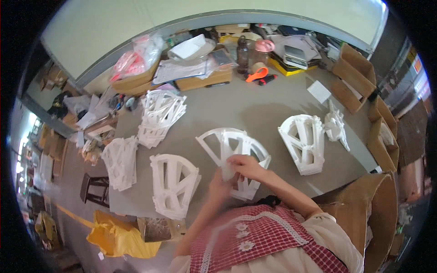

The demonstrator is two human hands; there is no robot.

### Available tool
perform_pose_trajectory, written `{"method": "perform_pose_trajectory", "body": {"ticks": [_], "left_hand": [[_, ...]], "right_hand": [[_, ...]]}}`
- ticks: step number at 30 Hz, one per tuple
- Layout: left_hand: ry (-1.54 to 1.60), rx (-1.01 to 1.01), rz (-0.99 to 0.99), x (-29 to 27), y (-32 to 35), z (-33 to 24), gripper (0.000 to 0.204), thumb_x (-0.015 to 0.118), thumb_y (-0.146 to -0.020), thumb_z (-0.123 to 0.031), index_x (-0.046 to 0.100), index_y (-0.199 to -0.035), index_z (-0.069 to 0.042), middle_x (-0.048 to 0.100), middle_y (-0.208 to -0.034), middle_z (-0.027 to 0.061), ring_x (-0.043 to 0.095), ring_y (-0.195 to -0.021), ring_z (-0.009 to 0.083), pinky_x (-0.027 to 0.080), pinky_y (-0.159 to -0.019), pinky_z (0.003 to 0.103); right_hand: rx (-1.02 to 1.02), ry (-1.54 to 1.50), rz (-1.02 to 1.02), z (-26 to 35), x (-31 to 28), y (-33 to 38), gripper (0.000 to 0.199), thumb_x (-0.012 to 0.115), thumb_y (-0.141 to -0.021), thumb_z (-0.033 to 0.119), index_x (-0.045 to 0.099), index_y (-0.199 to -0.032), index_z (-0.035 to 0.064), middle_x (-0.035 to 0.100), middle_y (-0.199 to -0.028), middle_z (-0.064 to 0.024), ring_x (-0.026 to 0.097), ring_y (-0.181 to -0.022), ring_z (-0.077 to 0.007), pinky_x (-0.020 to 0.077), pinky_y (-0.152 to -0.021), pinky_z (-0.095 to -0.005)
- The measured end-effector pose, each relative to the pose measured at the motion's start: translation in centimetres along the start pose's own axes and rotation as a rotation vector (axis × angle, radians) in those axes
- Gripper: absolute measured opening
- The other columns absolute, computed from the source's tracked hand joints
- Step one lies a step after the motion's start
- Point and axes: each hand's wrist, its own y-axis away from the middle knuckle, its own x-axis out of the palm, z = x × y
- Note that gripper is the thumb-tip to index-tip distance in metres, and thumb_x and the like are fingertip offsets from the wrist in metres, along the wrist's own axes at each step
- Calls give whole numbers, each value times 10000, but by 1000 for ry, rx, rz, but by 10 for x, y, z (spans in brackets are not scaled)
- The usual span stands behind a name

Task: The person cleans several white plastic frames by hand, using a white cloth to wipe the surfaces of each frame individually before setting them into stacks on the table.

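At the near middle of the table, both hands meet on a white fan-shaped plastic frame (224,144) with open cut-outs. My right hand (248,167) is closed on its lower part, fingers bent over the plastic. My left hand (220,183) is closed around the narrow end from the other side; motion blurs it a little. Behind and to the right, partly covered by my right hand, is another white frame (261,155). Stacks of similar frames lie to the left, a near stack (175,184) being closest, and another stack (302,144) lies to the right.
Farther left are two more frame stacks (160,116) (120,163). White plastic pieces (336,125) lie at the right. Along the back stand a dark bottle (242,54), orange-handled tool (258,74), scale (295,56) and papers (180,71). Cardboard boxes (355,75) line the right edge.
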Motion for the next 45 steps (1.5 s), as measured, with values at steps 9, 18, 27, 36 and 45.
{"method": "perform_pose_trajectory", "body": {"ticks": [9,18,27,36,45], "left_hand": [[310,181,-314,-99,37,-18,497,518,-835,25,493,-1330,-4,647,-964,83,621,-704,147,532,-615,285],[362,-25,-456,-178,63,41,383,503,-791,7,590,-1163,31,653,-899,104,629,-682,176,538,-616,316],[-898,161,-848,-148,67,23,597,600,-777,-17,431,-1349,9,448,-1337,253,432,-1242,436,376,-1015,526],[-726,408,-751,-148,72,5,490,596,-787,3,508,-1269,-8,500,-1299,219,471,-1192,418,348,-1042,488],[-616,326,-835,-167,72,46,534,558,-822,32,455,-1345,2,467,-1349,216,441,-1258,389,333,-1068,465]], "right_hand": [[-259,-296,-382,22,-63,37,218,524,-916,4,654,-1091,20,679,-926,-34,614,-686,-92,477,-563,-230],[-162,-28,-340,-38,-50,3,163,591,-865,60,667,-1005,23,669,-865,-88,638,-690,-166,507,-595,-291],[-381,751,-225,-53,32,-45,310,636,-847,186,575,-1083,-7,587,-1058,-228,630,-874,-401,523,-724,-502],[-352,918,-158,4,30,-39,264,640,-810,216,596,-962,5,601,-950,-199,652,-792,-370,539,-651,-466],[-145,335,-897,28,-142,56,360,572,-886,153,617,-1242,121,668,-759,-167,655,-713,-331,509,-673,-419]]}}
